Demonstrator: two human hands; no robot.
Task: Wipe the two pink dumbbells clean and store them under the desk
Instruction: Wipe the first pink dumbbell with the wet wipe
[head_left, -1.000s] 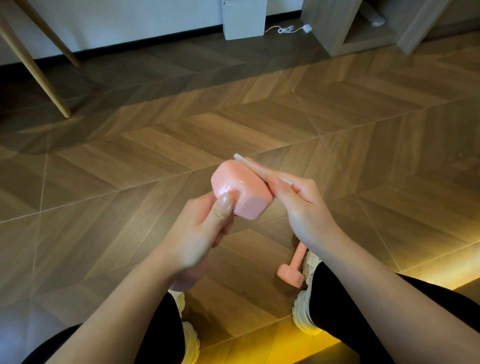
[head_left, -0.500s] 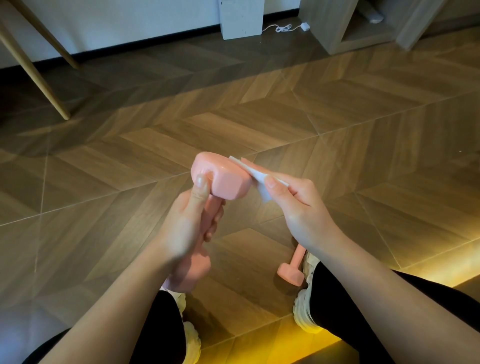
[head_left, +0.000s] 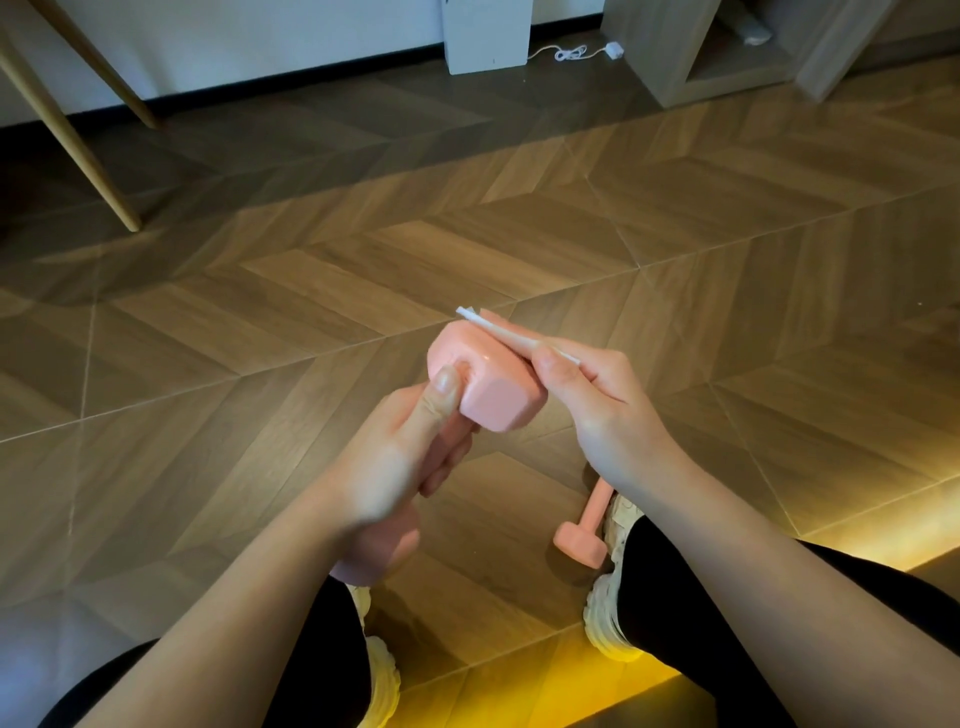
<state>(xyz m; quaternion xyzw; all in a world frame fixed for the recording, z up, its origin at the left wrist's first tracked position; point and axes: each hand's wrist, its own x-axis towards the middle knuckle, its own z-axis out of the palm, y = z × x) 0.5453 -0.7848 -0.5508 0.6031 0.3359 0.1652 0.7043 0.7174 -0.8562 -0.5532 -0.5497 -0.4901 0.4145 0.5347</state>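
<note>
Fingers of left hand (head_left: 395, 457) wrap pink dumbbell (head_left: 493, 400) handle; right hand (head_left: 602, 405) fingers pinch white wipe (head_left: 493, 328) against upper head.

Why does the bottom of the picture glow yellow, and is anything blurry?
Head view: warm yellow light washes the floor by the shoes, its source unseen. Head view: the left hand gripping the dumbbell looks softly blurred, the right hand pinching the wipe sharper; a glint sits on the dumbbell.
</note>
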